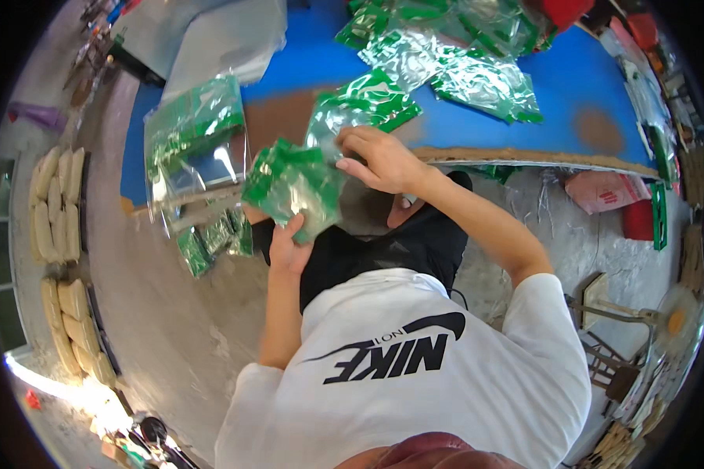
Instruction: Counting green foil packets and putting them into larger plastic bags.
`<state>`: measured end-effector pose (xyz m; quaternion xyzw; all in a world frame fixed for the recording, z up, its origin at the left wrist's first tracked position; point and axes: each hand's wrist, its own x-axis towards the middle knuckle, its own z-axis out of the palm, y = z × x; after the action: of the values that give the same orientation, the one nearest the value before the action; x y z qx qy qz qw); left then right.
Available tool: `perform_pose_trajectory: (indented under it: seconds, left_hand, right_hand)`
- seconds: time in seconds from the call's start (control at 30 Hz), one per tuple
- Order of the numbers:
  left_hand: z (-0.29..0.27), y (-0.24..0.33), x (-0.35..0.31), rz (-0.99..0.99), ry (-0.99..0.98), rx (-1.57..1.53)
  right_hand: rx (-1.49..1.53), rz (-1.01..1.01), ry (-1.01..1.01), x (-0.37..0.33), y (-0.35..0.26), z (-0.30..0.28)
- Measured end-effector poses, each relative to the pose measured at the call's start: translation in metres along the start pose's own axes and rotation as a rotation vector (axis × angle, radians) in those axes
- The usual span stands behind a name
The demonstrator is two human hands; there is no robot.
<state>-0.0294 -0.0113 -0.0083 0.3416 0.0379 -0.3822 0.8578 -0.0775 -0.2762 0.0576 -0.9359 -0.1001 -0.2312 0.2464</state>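
In my left hand is a green-and-clear plastic packet, raised above my lap at the table's near edge; the thumb presses on its front. It may be several packets stacked, which I cannot tell. My right hand is just to the right of it, its fingers curled by the corner of another green-and-silver packet lying on the table. What its fingertips pinch, if anything, is hidden. Left of both hands, a large clear bag with green packets inside hangs partly over the table edge.
The blue-topped table has a worn brown edge. A shiny pile of green packets covers its far middle, and clear plastic sheets lie far left. Small green packets are below the table edge. Stacked tan sacks stand left, a metal-framed chair right.
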Motion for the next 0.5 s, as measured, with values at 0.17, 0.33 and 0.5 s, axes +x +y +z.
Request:
perform_pose_trajectory:
  seconds: [0.17,0.33,0.5]
  left_hand:
    - [0.017,0.001,0.009,-0.010,-0.032,0.099]
    - [-0.003,0.001,-0.006,-0.007,-0.049,-0.040]
    - [-0.010,0.017,-0.015,0.008,-0.173,0.090]
  right_hand:
    - [0.387,0.323,-0.088,0.013,-0.011,-0.014]
    - [-0.337,-0.085,0.006,-0.012,0.029,-0.017]
    - [0.025,-0.043,-0.058,-0.023,-0.006,-0.045]
